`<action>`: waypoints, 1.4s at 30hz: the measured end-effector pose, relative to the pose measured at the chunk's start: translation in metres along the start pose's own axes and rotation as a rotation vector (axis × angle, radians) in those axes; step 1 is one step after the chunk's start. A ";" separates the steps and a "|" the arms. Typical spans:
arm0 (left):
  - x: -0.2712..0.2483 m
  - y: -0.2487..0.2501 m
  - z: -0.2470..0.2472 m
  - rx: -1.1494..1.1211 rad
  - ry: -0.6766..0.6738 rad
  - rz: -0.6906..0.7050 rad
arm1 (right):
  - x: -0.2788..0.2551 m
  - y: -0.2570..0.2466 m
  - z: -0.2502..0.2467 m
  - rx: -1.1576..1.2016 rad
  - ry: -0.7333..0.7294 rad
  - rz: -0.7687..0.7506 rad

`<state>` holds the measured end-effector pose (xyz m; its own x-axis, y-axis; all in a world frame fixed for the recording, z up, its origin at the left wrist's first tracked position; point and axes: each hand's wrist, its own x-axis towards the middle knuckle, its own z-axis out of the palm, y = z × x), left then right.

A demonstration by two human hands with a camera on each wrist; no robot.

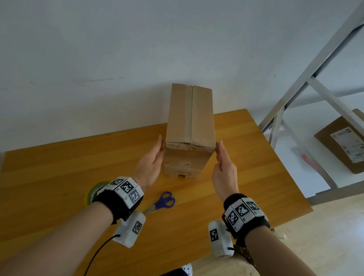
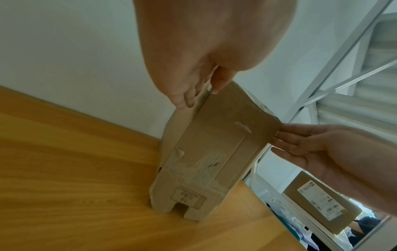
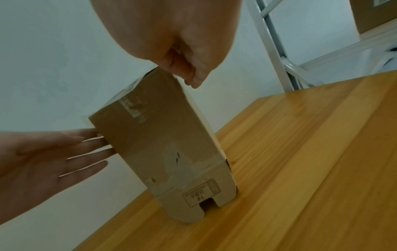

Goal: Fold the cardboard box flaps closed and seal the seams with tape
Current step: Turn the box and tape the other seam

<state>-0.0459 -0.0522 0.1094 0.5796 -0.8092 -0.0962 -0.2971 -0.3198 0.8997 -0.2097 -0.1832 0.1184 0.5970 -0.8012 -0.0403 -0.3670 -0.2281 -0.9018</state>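
**Box upright on bench, steadied at both sides**

The wooden bench [image 1: 251,155] stands against a white wall; a metal shelf rack [image 1: 323,68] is to my right, carrying a second, labelled carton [image 1: 348,145]. The cardboard box [image 1: 190,125] stands upright near the far edge of the bench, top flaps folded shut, a strip of tape along the centre seam. My left hand [image 1: 151,161] lies flat on its left side with straight fingers; my right hand [image 1: 224,168] touches the right top edge, fingers extended, gripping nothing. Nearer me: a tape roll [image 1: 93,191], partly hidden by my wrist, and blue-handled scissors [image 1: 163,201].
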 end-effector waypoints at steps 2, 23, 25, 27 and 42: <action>0.003 -0.002 -0.008 0.031 0.043 0.077 | 0.001 -0.002 -0.006 0.001 0.088 -0.034; 0.035 0.002 -0.003 0.239 0.081 0.299 | 0.030 0.014 -0.003 -0.187 0.129 -0.271; 0.035 0.005 -0.002 0.265 0.069 0.301 | 0.029 0.012 0.000 -0.208 0.126 -0.273; 0.034 0.010 0.002 0.313 0.062 0.322 | 0.027 0.009 0.007 -0.245 0.155 -0.339; 0.050 0.015 0.008 0.380 0.060 0.324 | 0.049 0.000 0.025 -0.299 0.125 -0.527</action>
<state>-0.0277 -0.1013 0.1145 0.4511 -0.8703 0.1975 -0.7179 -0.2224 0.6597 -0.1626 -0.2083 0.1061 0.6709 -0.5929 0.4453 -0.2403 -0.7420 -0.6258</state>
